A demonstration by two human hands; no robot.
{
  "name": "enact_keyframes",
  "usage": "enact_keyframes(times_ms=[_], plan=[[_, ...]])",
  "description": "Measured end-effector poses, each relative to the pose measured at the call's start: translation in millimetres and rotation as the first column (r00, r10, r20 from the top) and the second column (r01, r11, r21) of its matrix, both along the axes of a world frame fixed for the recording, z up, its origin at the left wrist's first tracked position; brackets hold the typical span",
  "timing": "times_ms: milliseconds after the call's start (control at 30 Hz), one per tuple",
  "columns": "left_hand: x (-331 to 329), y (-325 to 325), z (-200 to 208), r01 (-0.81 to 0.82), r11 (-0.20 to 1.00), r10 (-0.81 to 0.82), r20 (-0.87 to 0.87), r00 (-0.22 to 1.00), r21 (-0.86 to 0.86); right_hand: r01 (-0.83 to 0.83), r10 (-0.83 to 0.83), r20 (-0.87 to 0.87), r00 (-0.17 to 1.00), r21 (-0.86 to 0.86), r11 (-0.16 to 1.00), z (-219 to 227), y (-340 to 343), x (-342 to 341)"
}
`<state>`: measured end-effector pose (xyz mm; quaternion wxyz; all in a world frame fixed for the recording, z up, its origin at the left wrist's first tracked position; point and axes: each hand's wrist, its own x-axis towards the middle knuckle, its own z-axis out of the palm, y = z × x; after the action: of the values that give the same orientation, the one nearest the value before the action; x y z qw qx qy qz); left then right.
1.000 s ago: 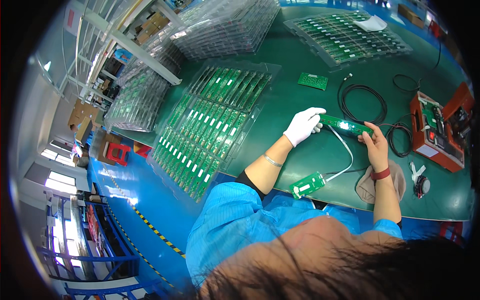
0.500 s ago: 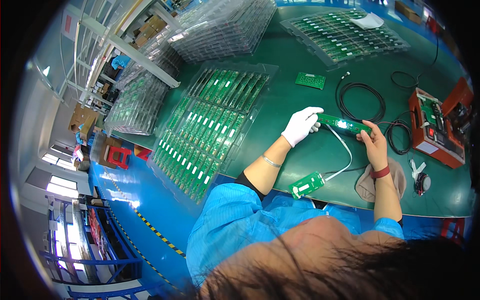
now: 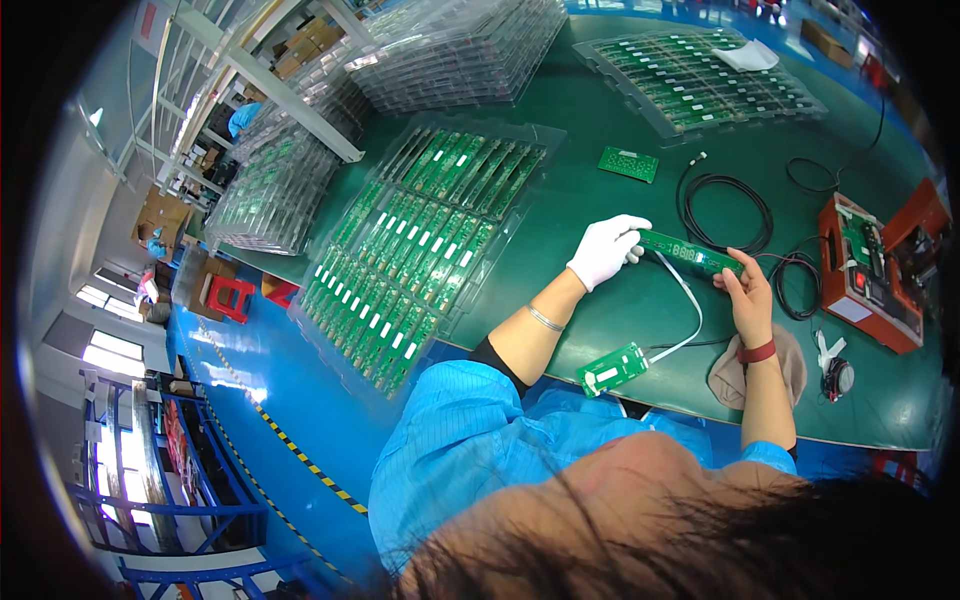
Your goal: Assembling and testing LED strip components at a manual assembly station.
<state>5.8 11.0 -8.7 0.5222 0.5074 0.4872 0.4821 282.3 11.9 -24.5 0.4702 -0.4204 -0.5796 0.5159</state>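
Observation:
Between my two hands I hold a long, narrow green circuit board (image 3: 688, 252) above the table. Digit segments show at its middle. My left hand (image 3: 606, 250), in a white glove, pinches the board's left end. The bare right hand (image 3: 748, 292) grips the opposite end with thumb and fingers. From the board a white ribbon cable (image 3: 691, 302) runs down to a smaller green circuit board (image 3: 613, 370) at the table's near edge. A crumpled beige cloth (image 3: 728, 375) lies beneath my right wrist.
Clear trays of boards (image 3: 395, 270) lie at left, with tray stacks (image 3: 460, 60) behind. Another filled tray (image 3: 700, 85) is at the far right. A loose board (image 3: 628, 163), coiled black cable (image 3: 725, 205), an orange open box with electronics (image 3: 868, 285) and a small round part (image 3: 838, 378) surround my hands.
The bright glare on the held board has lessened, and its digit segments now show more plainly. Both hands keep their grip; the whole view has shifted slightly.

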Motion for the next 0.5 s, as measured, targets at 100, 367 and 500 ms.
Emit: enact_keyframes(times_ms=[100, 367, 500], plan=[[-1.1, 0.7, -1.8, 0.003, 1.0, -0.003, 0.022, 1.0, -0.009, -0.004, 0.004, -0.001, 1.0, -0.001, 1.0, -5.8, 0.3, -1.2], [-0.1, 38.4, -19.1, -0.022, 0.999, 0.023, -0.012, 1.0, 0.045, -0.034, 0.035, -0.025, 0.999, 0.037, 0.999, -23.6, 46.5, 3.5], [6.2, 47.1, -18.4, -0.008, 0.999, 0.012, -0.066, 0.998, 0.049, -0.02, 0.02, 0.008, 1.0, 0.032, 0.999, -22.4, 54.7, 8.9]])
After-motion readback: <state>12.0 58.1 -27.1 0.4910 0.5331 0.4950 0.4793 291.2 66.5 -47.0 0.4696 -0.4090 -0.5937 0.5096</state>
